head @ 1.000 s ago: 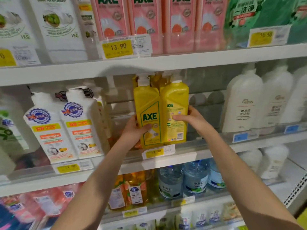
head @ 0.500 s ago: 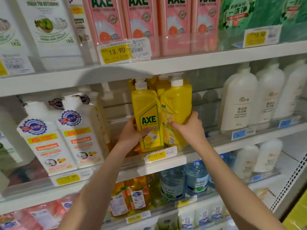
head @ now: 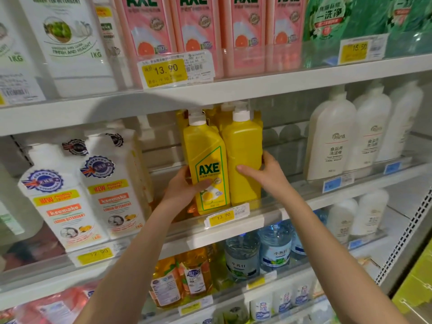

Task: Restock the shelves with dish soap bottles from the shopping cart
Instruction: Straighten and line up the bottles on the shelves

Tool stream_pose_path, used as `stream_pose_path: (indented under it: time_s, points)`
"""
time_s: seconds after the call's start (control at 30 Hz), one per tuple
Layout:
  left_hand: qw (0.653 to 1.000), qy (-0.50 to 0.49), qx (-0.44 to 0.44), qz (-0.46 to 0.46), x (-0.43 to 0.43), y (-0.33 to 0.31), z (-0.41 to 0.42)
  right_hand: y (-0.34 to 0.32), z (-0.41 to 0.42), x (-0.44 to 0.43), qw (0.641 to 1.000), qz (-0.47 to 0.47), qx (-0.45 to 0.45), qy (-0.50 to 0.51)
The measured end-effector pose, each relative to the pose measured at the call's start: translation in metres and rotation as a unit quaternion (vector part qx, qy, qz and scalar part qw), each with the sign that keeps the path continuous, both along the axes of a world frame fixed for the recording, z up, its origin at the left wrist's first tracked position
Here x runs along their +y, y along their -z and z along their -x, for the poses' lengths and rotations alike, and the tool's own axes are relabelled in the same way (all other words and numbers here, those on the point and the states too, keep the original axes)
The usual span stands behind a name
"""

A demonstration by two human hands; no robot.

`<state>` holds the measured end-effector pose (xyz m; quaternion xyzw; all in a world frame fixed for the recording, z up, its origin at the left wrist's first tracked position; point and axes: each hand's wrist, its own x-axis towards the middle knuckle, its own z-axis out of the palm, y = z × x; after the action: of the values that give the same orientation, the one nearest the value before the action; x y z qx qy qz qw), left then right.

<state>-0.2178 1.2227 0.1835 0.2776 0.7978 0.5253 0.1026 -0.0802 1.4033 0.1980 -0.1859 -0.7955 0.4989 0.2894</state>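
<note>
Okay, both yellow bottles stand on the middle shelf, side by side and touching, just behind the 13.90 price tag. My read on the hands:

- **Left hand**: grips the AXE-labelled bottle low on its left side. The thumb lies across the front label and the other fingers are hidden behind it.
- **Right hand**: holds the plain-faced bottle. The thumb is flat on the front and the fingers curl round its right edge.

Change: a second ago the plain-faced bottle showed a printed label with a barcode toward me. Half a second ago it was leaning, part-turned. Now I see only bare yellow plastic, upright. I judge it's being rotated, with its front label not facing out yet. The AXE-labelled bottle has kept its label forward throughout.

Task-wise, this pair looks shelved and only the facing is left. The cart isn't in view.
</note>
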Motion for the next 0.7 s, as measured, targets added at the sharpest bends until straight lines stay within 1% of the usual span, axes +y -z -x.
stream_pose_path:
  time_s: [0.07,0.1,0.2,0.3,0.37,0.4,0.47,0.53,0.57,0.67,0.7]
  points:
    - [1.0,0.01,-0.004,0.0,-0.003,0.001,0.0,-0.011,0.0,0.015,0.992,0.066,-0.008,-0.105]
    - [1.0,0.016,-0.005,-0.002,-0.004,0.001,0.0,-0.015,0.001,0.02,0.988,0.078,-0.018,-0.133]
    - [1.0,0.028,-0.006,-0.004,-0.007,0.002,-0.002,-0.02,0.005,0.028,0.983,0.081,-0.025,-0.163]
    - [1.0,0.028,-0.012,-0.006,-0.009,0.004,-0.002,-0.014,0.011,0.033,0.987,0.077,-0.015,-0.14]
    - [1.0,0.021,-0.015,-0.012,-0.009,0.004,-0.004,-0.011,0.014,0.029,0.993,0.077,0.005,-0.095]
    - [1.0,0.017,-0.014,-0.013,-0.009,0.004,-0.006,-0.008,0.016,0.025,0.997,0.062,0.013,-0.054]
    - [1.0,0.01,-0.009,-0.011,-0.009,0.003,-0.008,-0.003,0.02,0.014,0.999,-0.003,0.024,0.046]
    - [1.0,0.006,-0.002,-0.01,-0.009,0.004,-0.009,-0.002,0.021,0.004,0.988,-0.08,0.02,0.128]
    - [1.0,0.002,0.001,-0.01,-0.009,0.003,-0.01,-0.001,0.021,0.004,0.988,-0.087,0.016,0.127]
    - [1.0,-0.004,-0.003,-0.013,-0.008,0.004,-0.012,-0.004,0.008,0.011,1.0,0.016,0.009,-0.007]
    - [1.0,-0.003,-0.005,-0.016,-0.008,0.003,-0.013,-0.004,0.002,0.014,0.999,0.019,-0.007,-0.028]
